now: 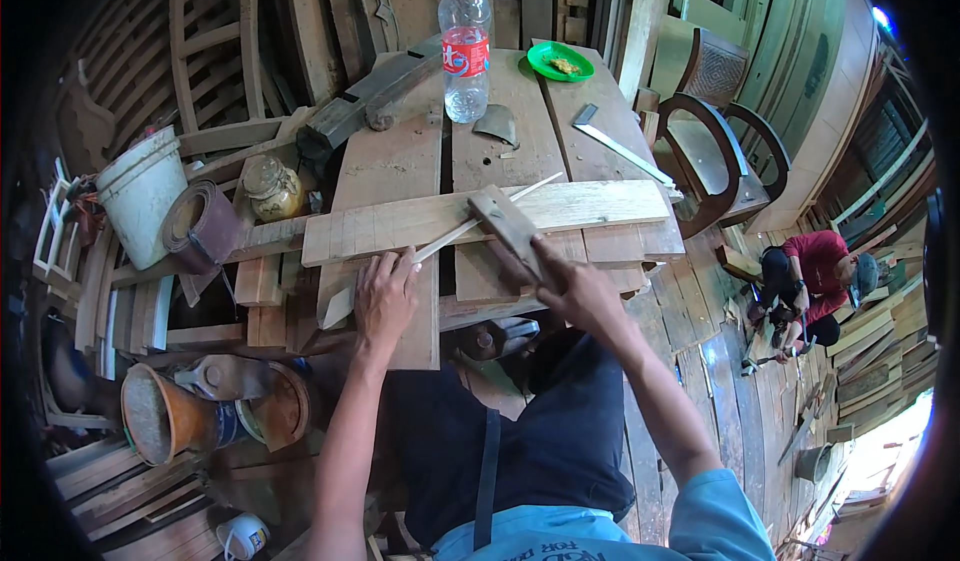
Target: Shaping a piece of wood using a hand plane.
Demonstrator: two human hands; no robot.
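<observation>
A pale board lies crosswise on the plank bench. Over it slants a thin light wooden strip, its wider pointed end showing left of my left hand. My left hand, fingers bent, grips this strip near the bench's front edge. In my right hand is a short flat wooden block, its far end resting across the strip. Some motion blur at that hand hides part of its fingers.
At the back stand a plastic water bottle and a green plate with food. A try square lies at right. A bucket, sandpaper roll and jar crowd the left. Another person crouches at far right.
</observation>
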